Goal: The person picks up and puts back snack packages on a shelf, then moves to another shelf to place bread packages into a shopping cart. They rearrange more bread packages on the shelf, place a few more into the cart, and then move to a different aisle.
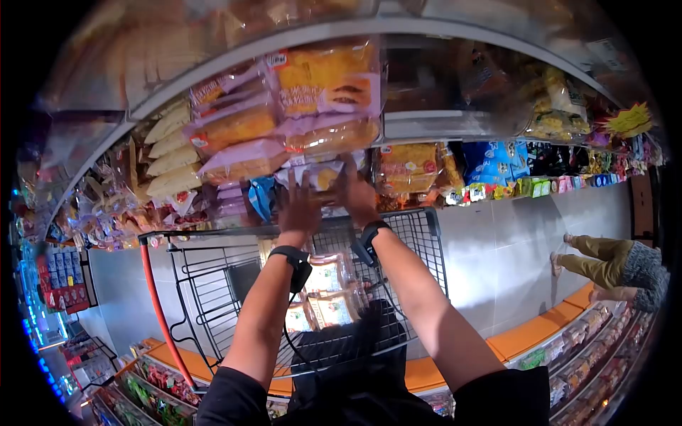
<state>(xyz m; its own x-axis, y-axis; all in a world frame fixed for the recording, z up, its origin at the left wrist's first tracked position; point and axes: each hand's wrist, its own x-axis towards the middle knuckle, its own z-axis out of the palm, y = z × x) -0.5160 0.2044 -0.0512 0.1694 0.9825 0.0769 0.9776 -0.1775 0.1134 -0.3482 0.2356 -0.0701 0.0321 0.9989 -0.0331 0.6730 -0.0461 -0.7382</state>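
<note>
Both my hands reach over the far edge of the cart to the lower shelf. A purple-and-clear snack package with yellow pieces printed or showing on it lies between them. My left hand has its fingers stretched up over the package's left part. My right hand is at its right end, fingers extended and apart. Dark wristbands sit on both wrists. Left of my left hand is a blue packet. Directly above are stacked yellow-and-purple bread packs.
A wire shopping cart with a red side bar stands against me, holding several packaged goods. Pale long packs and blue bags flank the hands. A person is at the right; low orange-edged shelving runs behind.
</note>
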